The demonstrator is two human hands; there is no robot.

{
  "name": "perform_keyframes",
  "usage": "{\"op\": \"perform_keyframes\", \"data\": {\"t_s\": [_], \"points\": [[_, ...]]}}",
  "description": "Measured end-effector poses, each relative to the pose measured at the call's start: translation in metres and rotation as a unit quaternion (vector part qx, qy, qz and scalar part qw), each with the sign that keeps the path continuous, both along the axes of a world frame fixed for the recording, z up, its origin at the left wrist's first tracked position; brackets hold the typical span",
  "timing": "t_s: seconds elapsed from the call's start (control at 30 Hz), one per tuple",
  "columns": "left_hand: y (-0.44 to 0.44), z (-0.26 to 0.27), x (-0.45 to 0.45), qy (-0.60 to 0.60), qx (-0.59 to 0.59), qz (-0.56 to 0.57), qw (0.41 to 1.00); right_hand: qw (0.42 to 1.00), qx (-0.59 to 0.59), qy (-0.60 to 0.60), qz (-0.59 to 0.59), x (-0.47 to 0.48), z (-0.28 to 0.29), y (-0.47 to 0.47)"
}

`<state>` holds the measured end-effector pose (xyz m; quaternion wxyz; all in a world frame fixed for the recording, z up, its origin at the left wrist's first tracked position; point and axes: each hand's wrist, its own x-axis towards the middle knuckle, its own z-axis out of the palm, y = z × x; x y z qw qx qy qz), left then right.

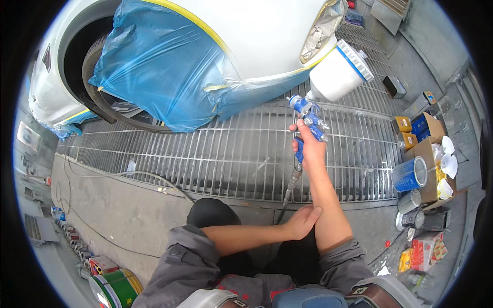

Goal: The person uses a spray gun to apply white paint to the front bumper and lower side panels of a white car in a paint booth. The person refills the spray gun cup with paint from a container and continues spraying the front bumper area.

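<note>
My right hand (310, 144) is wrapped around the handle of a blue gravity-feed spray gun (308, 111). On top of the gun sits a tilted white paint cup (337, 71) with a blue-ringed lid. An air hose (287, 196) runs down from the handle. My left hand (302, 223) clasps my right forearm (331, 208); its fingers are partly hidden. Ahead is a white car body (269, 34). Blue masking film (165, 65) covers much of its wheel area, edged with yellow masking tape (192, 17). The gun is right of the film and apart from it.
A metal floor grating (238, 154) lies below the car. A grey hose (146, 173) crosses the floor at left. At right stand paint cans (409, 174) and cardboard boxes (421, 158). A green drum (119, 288) is at lower left.
</note>
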<state>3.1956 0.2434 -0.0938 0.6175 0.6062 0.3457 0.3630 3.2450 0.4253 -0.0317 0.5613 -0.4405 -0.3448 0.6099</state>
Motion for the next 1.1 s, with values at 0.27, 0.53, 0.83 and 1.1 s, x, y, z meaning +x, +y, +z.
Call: {"op": "perform_keyframes", "data": {"t_s": [0.27, 0.53, 0.83, 1.1], "points": [[0.026, 0.036, -0.022, -0.165, -0.242, 0.070, 0.954, 0.996, -0.026, 0.029, -0.085, -0.021, 0.001, 0.001], [0.029, 0.031, -0.036, -0.230, -0.336, 0.044, 0.912, 0.994, 0.006, -0.101, 0.041, -0.048, 0.000, -0.014], [0.034, 0.034, -0.050, -0.239, -0.336, 0.034, 0.911, 0.994, 0.025, -0.036, -0.104, -0.060, 0.002, -0.006], [0.037, 0.038, -0.053, -0.211, -0.352, 0.020, 0.912, 0.990, -0.015, -0.032, -0.133, -0.053, -0.002, 0.001]]}}
